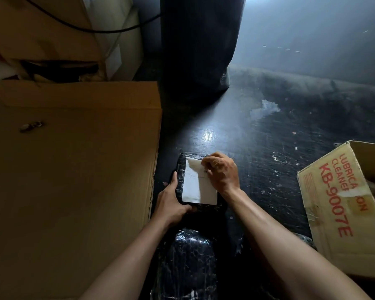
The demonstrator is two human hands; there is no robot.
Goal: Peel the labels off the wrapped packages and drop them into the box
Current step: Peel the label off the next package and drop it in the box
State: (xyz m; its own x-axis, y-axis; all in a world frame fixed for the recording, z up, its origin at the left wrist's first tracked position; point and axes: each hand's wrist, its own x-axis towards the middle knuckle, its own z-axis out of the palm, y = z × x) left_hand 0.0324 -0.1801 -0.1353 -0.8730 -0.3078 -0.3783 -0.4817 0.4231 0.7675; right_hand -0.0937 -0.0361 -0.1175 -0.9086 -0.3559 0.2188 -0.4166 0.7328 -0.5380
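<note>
Left hand (171, 204) lies along the near-left edge of the black plastic-wrapped flat package (179, 169) — fingers spread along its side, thumb pressed on the near edge just below the label, bracing it against the floor. Right hand (220, 172) is curled over the far-right part of the same package, fingertips pinched on the far corner of the white rectangular paper label (198, 187). That corner is lifted and folded back toward the near side, showing a paler underside; the rest of the label lies flat on the wrap. Some small print shows near the fold, too small to read.

The package rests on the dark scuffed floor (268, 148), just beside the big plain brown cardboard carton (74, 159) on the left. Nearer the camera, between the forearms, sits a second glossy black plastic-wrapped bundle (188, 260); no label shows on its visible face.

At right — an open tan cardboard box with red lettering "KB-9007E" (342, 204), tilted, well apart from the package. Pale crumpled material shows inside at its right edge; cannot tell what it is. A tall dark bag or column (199, 44) stands on the far side of the floor, more cartons (41, 29) stacked at far left with a black cable (78, 27) running across them.
</note>
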